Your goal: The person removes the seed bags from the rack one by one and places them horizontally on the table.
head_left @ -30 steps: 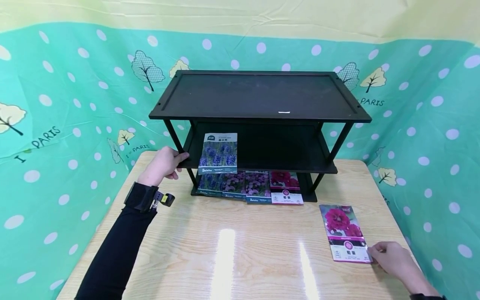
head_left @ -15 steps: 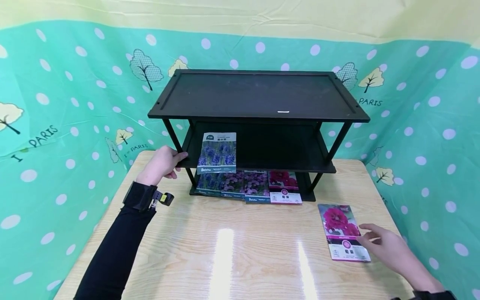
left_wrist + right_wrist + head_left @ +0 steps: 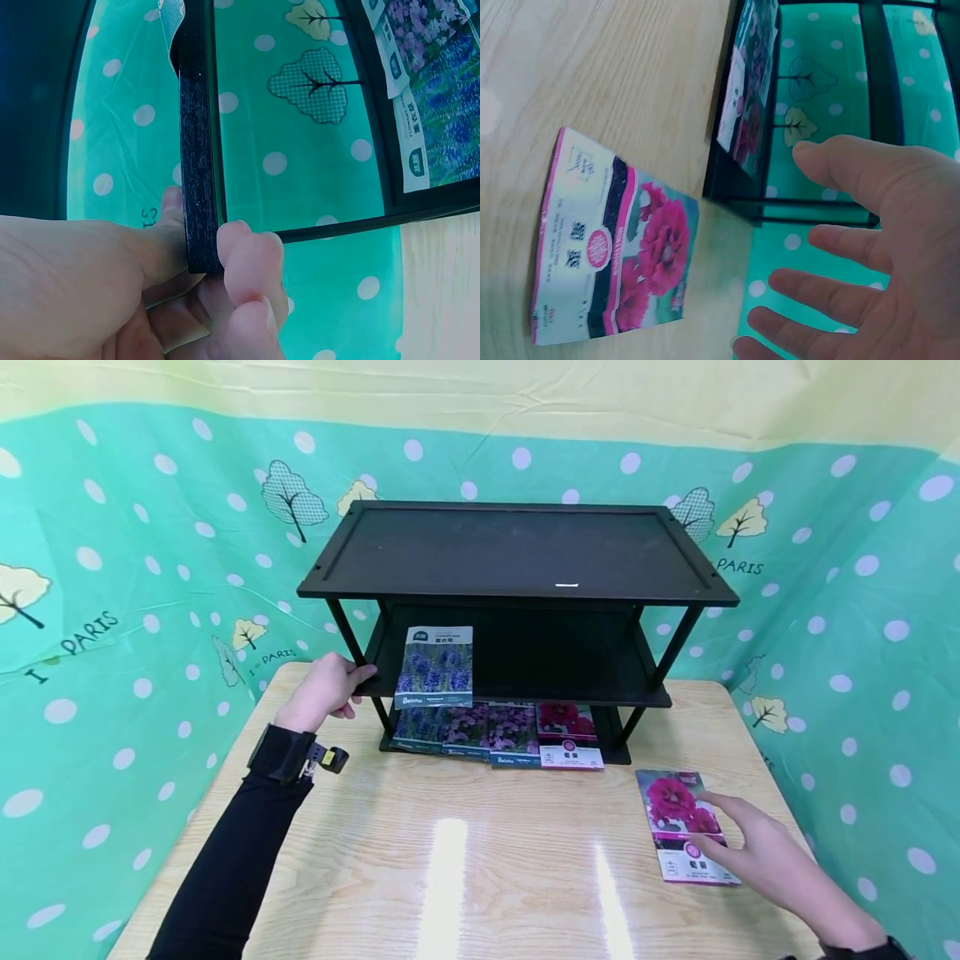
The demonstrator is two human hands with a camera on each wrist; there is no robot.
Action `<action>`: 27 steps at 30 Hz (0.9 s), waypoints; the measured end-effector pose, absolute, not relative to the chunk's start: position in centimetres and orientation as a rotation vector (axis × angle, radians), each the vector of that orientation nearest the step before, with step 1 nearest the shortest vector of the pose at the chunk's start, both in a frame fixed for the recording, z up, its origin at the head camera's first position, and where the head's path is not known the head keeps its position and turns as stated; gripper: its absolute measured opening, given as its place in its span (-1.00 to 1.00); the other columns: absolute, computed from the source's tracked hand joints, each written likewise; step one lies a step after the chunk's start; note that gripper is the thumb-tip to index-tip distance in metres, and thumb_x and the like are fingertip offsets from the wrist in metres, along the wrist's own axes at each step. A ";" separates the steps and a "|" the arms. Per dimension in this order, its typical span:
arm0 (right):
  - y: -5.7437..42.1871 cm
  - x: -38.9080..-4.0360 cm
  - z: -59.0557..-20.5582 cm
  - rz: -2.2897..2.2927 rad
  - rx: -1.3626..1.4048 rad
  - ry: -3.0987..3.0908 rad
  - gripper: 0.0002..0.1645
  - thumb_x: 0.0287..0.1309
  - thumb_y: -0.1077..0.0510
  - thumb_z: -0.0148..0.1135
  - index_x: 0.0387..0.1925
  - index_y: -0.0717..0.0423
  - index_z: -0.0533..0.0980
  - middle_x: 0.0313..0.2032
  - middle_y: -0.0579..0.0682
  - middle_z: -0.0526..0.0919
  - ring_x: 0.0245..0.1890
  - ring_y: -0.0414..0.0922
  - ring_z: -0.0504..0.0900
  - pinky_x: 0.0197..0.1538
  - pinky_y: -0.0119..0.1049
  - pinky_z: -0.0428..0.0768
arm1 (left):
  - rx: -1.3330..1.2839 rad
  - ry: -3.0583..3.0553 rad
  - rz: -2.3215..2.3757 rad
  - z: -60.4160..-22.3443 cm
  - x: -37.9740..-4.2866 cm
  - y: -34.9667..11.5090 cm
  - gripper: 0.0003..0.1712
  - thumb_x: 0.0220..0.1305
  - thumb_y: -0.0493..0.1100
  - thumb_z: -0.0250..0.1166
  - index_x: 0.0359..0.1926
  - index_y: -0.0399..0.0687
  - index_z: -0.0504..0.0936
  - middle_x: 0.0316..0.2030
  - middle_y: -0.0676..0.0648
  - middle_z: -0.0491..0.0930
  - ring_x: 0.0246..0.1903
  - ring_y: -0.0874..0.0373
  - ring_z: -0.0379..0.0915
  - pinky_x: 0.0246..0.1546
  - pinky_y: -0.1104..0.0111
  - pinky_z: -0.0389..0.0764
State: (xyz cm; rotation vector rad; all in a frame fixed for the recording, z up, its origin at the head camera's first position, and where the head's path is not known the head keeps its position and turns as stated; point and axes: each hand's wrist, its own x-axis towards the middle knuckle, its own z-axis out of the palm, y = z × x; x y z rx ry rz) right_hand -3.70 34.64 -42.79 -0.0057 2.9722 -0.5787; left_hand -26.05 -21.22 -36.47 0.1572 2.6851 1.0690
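A black three-tier shelf rack [image 3: 517,552] stands at the back of the table. At the front left corner of its middle tier, my left hand [image 3: 318,692] pinches the edge between thumb and fingers. In the left wrist view the thumb and curled fingers [image 3: 253,270] sit either side of the black board. My right hand [image 3: 761,852] hovers at the right side of a pink-flower seed packet [image 3: 672,799], thumb and fingers spread and holding nothing. In the right wrist view the packet [image 3: 619,255] lies flat on the table, apart from the fingers.
One lavender seed packet [image 3: 435,668] lies on the middle tier at left. Along the bottom tier stand several packets, with a pink-flower one [image 3: 570,739] at their right end. A green dotted curtain [image 3: 135,610] encloses the wooden table [image 3: 360,860] at the back and sides.
My right hand has let go of the packet's lower right corner, moved up and left beside it, and spread its fingers. The left hand keeps its hold on the tier.
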 end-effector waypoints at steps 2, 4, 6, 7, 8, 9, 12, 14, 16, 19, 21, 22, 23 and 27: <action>34.3 -3.7 -42.6 -0.576 -0.025 2.989 -0.05 0.19 -0.33 0.41 0.34 0.26 0.42 0.25 0.46 0.51 0.25 0.50 0.45 0.11 0.42 0.52 | 0.156 2.685 1.071 -36.5 -26.0 -21.3 -0.47 0.65 0.01 0.02 -0.29 -0.33 0.67 -0.60 -0.05 0.55 -0.73 0.15 0.55 -0.61 0.33 0.61; 33.8 -3.8 -42.2 -0.571 -0.039 3.005 -0.04 0.18 -0.33 0.43 0.35 0.25 0.42 0.26 0.44 0.51 0.25 0.49 0.45 0.11 0.42 0.52 | 0.153 2.684 1.076 -36.6 -26.0 -21.3 -0.47 0.65 0.01 0.02 -0.28 -0.33 0.67 -0.60 -0.05 0.55 -0.73 0.15 0.55 -0.61 0.33 0.61; 33.4 -3.8 -41.8 -0.575 -0.052 3.021 -0.04 0.16 -0.31 0.46 0.36 0.22 0.40 0.27 0.43 0.49 0.25 0.47 0.44 0.10 0.43 0.52 | 0.152 2.682 1.079 -36.6 -26.0 -21.3 -0.47 0.65 0.01 0.02 -0.27 -0.33 0.67 -0.60 -0.05 0.55 -0.73 0.15 0.55 -0.61 0.33 0.61; 33.1 -3.8 -41.6 -0.574 -0.060 3.028 -0.02 0.15 -0.30 0.47 0.37 0.22 0.39 0.28 0.43 0.48 0.25 0.47 0.44 0.09 0.44 0.52 | 0.151 2.681 1.081 -36.6 -26.0 -21.3 -0.47 0.65 0.01 0.02 -0.27 -0.33 0.67 -0.60 -0.05 0.55 -0.73 0.15 0.55 -0.61 0.32 0.61; 32.9 -3.8 -41.4 -0.568 -0.064 3.032 0.00 0.14 -0.31 0.47 0.39 0.21 0.37 0.29 0.43 0.46 0.27 0.47 0.42 0.10 0.45 0.50 | 0.150 2.681 1.082 -36.6 -26.1 -21.3 -0.48 0.65 0.01 0.02 -0.27 -0.33 0.67 -0.60 -0.05 0.55 -0.73 0.15 0.55 -0.60 0.31 0.62; 32.6 -3.8 -41.1 -0.558 -0.069 3.035 0.02 0.13 -0.32 0.48 0.41 0.20 0.36 0.31 0.43 0.43 0.28 0.47 0.40 0.10 0.46 0.49 | 0.150 2.679 1.084 -36.6 -26.1 -21.2 -0.48 0.65 0.01 0.02 -0.27 -0.33 0.67 -0.60 -0.05 0.55 -0.73 0.14 0.55 -0.59 0.29 0.63; 31.7 -3.9 -40.3 -0.511 -0.081 3.035 0.11 0.11 -0.38 0.45 0.46 0.17 0.30 0.37 0.45 0.35 0.31 0.50 0.33 0.12 0.52 0.42 | 0.151 2.682 1.079 -36.6 -26.1 -21.2 -0.47 0.65 0.01 0.02 -0.28 -0.33 0.67 -0.60 -0.05 0.54 -0.73 0.15 0.56 -0.58 0.28 0.64; 31.1 -3.9 -39.8 -0.475 -0.103 3.041 0.15 0.08 -0.43 0.44 0.47 0.15 0.29 0.40 0.45 0.31 0.33 0.50 0.31 0.13 0.53 0.39 | 0.148 2.685 1.071 -36.5 -26.1 -21.2 -0.46 0.65 0.02 0.02 -0.29 -0.32 0.67 -0.60 -0.05 0.54 -0.72 0.14 0.56 -0.57 0.28 0.64; 30.5 -3.9 -39.4 -0.444 -0.160 3.069 0.16 0.05 -0.45 0.45 0.47 0.14 0.31 0.40 0.44 0.32 0.32 0.50 0.33 0.13 0.52 0.41 | 0.146 2.691 1.063 -36.6 -26.1 -21.2 -0.46 0.65 0.03 0.02 -0.31 -0.31 0.66 -0.59 -0.05 0.55 -0.72 0.14 0.56 -0.57 0.29 0.64; 29.8 -3.9 -38.9 -0.417 -0.280 3.124 0.15 0.00 -0.41 0.51 0.46 0.10 0.35 0.39 0.40 0.36 0.32 0.46 0.37 0.14 0.49 0.44 | 0.145 2.700 1.053 -36.6 -26.2 -21.2 -0.46 0.65 0.02 0.02 -0.31 -0.31 0.66 -0.60 -0.06 0.55 -0.72 0.14 0.56 -0.57 0.28 0.64; 29.5 -4.1 -38.7 -0.379 -0.340 3.150 0.14 -0.02 -0.40 0.54 0.46 0.07 0.35 0.39 0.38 0.37 0.33 0.46 0.36 0.17 0.50 0.42 | 0.146 2.705 1.047 -36.5 -26.2 -21.2 -0.46 0.65 0.02 0.02 -0.31 -0.31 0.66 -0.60 -0.06 0.55 -0.72 0.14 0.56 -0.55 0.25 0.66; 29.3 -4.1 -38.6 -0.364 -0.357 3.153 0.15 -0.04 -0.39 0.55 0.47 0.05 0.35 0.40 0.37 0.36 0.35 0.46 0.35 0.19 0.52 0.39 | 0.146 2.708 1.043 -36.5 -26.2 -21.2 -0.46 0.65 0.02 0.02 -0.31 -0.32 0.66 -0.60 -0.06 0.55 -0.72 0.14 0.57 -0.54 0.24 0.66; 29.1 -4.2 -38.5 -0.344 -0.364 3.155 0.16 -0.04 -0.39 0.55 0.47 0.04 0.34 0.41 0.37 0.36 0.36 0.46 0.33 0.21 0.53 0.36 | 0.147 2.707 1.040 -36.5 -26.1 -21.2 -0.46 0.65 0.02 0.02 -0.31 -0.32 0.66 -0.60 -0.06 0.56 -0.72 0.15 0.57 -0.55 0.24 0.66; 28.6 -4.7 -38.3 -0.281 -0.392 3.166 0.15 -0.05 -0.36 0.56 0.48 0.01 0.33 0.44 0.36 0.34 0.39 0.48 0.28 0.26 0.56 0.27 | 0.147 2.706 1.033 -36.5 -26.1 -21.1 -0.47 0.65 0.02 0.02 -0.31 -0.32 0.66 -0.59 -0.07 0.56 -0.71 0.15 0.57 -0.55 0.27 0.65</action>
